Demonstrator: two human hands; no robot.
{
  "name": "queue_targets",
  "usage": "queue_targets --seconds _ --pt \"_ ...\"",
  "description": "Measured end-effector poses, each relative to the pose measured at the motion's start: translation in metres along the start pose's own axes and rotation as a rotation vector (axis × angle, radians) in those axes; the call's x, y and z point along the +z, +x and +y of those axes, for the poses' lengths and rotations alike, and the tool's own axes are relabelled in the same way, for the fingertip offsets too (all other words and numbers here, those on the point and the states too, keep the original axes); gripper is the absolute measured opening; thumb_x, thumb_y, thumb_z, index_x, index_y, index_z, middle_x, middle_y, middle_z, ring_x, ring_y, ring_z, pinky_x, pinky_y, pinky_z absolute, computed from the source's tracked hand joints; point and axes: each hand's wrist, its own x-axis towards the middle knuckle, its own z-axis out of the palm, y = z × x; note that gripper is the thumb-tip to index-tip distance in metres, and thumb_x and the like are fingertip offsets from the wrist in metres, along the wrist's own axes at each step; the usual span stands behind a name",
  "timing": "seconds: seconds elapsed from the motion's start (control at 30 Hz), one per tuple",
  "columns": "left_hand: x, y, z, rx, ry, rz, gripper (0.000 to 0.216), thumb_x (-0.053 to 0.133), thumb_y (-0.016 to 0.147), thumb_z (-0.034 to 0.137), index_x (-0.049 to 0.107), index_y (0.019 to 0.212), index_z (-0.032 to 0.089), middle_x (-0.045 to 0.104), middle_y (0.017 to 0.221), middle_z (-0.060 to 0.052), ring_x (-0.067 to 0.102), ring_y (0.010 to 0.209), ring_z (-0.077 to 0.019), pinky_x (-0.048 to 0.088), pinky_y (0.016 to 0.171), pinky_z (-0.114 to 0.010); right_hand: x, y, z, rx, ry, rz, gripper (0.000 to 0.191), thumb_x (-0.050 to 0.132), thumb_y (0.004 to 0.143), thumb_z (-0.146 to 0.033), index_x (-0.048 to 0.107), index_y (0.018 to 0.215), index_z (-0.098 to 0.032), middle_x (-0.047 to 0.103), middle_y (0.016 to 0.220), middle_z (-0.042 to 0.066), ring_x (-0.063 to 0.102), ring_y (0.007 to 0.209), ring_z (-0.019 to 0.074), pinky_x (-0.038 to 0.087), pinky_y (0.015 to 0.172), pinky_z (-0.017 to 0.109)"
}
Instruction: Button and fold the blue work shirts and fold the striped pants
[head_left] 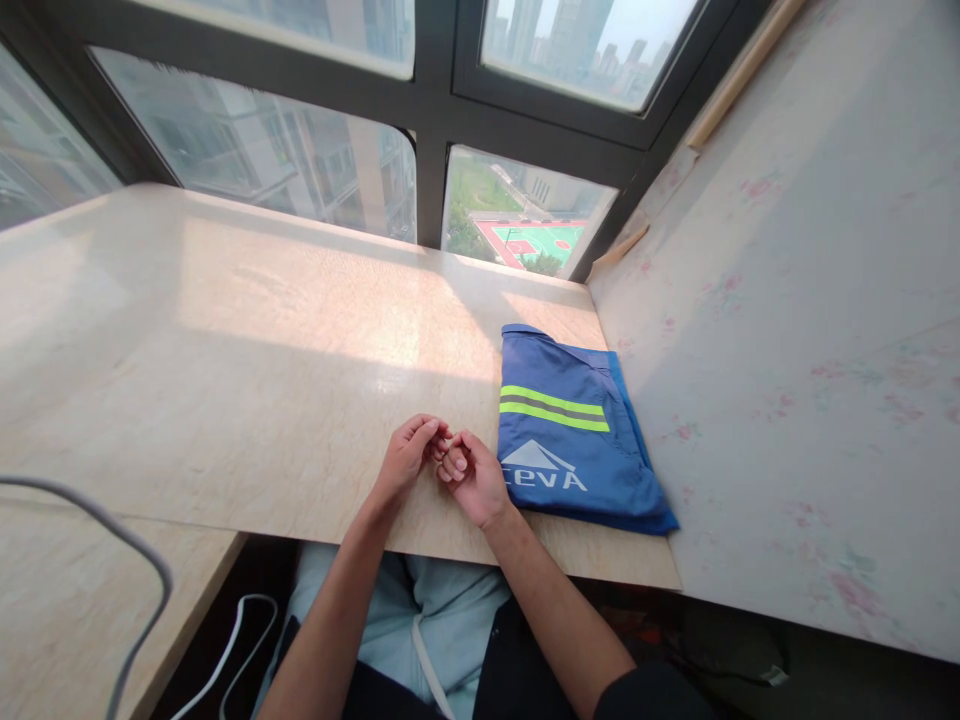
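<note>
My left hand (412, 452) hovers over or rests on the pale marbled sill, its fingers curled in towards the other hand. Beside it, my right hand (475, 477) is turned palm up with bent fingers, and the fingertips of the two hands meet or nearly so. Both hands are closed, and nothing shows in them. A folded blue garment (559, 440) lies just right of my right hand. It has a yellow-green and grey reflective stripe and white lettering with a peak-shaped logo that reads upside down or reversed.
The marbled sill (300, 420) runs along dark-framed windows (431, 130). A flower-patterned wall (787, 350) bounds it on the right. A grey cable (142, 545) arches at the left, and a white cord (238, 620) hangs below the front edge. My legs (435, 600) are under the sill.
</note>
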Motion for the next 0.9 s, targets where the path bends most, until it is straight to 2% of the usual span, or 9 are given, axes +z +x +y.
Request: queue_targets --seconds 0.3,0.47,0.6,0.67,0.77,0.9 --pt "-0.002 0.002 -0.002 0.005 -0.021 -0.013 0.029 0.069 0.077 0.044 0.068 0.078 0.015 0.065 0.065 -0.002 0.058 0.06 -0.0128 0.045 0.057 -0.024 -0.002 0.003 0.003 -0.027 -0.026 -0.01 0.023 0.067 0.082 -0.038 0.059 0.071 -0.019 0.037 0.047 -0.009 0.032 0.043 0.0081 0.033 0.049 0.024" --pt "-0.001 0.005 0.004 -0.046 -0.168 0.011 0.026 0.074 0.074 0.039 0.067 0.079 0.014 0.069 0.077 -0.004 0.06 0.064 -0.0119 0.047 0.06 -0.024 -0.001 0.002 0.003 -0.02 -0.018 -0.003 0.02 0.068 0.08 -0.035 0.06 0.071 -0.019 0.039 0.046 -0.009 0.032 0.043 0.0077 0.032 0.049 0.024" --pt "-0.003 0.006 0.008 -0.084 -0.283 0.059 0.024 0.075 0.071 0.033 0.066 0.081 0.013 0.069 0.076 -0.004 0.06 0.063 -0.0108 0.048 0.06 -0.022 -0.001 0.001 0.003 -0.029 -0.039 -0.008 0.022 0.073 0.075 -0.037 0.06 0.071 -0.019 0.042 0.045 -0.009 0.036 0.043 0.0078 0.033 0.048 0.023" --pt "-0.004 0.005 0.009 -0.085 -0.325 0.077 0.023 0.074 0.071 0.031 0.067 0.082 0.013 0.069 0.075 -0.004 0.06 0.063 -0.0105 0.048 0.06 -0.022 0.0 0.0 0.005 -0.07 -0.077 -0.011 0.025 0.074 0.074 -0.04 0.06 0.071 -0.019 0.044 0.045 -0.009 0.037 0.043 0.0082 0.034 0.048 0.023" --pt "-0.006 0.002 0.009 -0.082 -0.363 0.11 0.022 0.074 0.071 0.03 0.067 0.083 0.013 0.068 0.075 -0.003 0.059 0.062 -0.0096 0.048 0.06 -0.021 0.001 -0.008 0.01 -0.218 -0.219 0.017 0.029 0.072 0.078 -0.045 0.061 0.071 -0.019 0.047 0.046 -0.007 0.039 0.044 0.0087 0.032 0.048 0.023" --pt "-0.005 -0.005 0.007 -0.031 -0.324 0.144 0.023 0.075 0.07 0.032 0.066 0.081 0.014 0.067 0.076 -0.002 0.059 0.063 -0.0092 0.048 0.062 -0.021 -0.005 -0.035 0.019 -0.352 -0.454 -0.018 0.033 0.066 0.085 -0.05 0.064 0.072 -0.019 0.049 0.048 -0.005 0.039 0.045 0.0089 0.027 0.047 0.023"
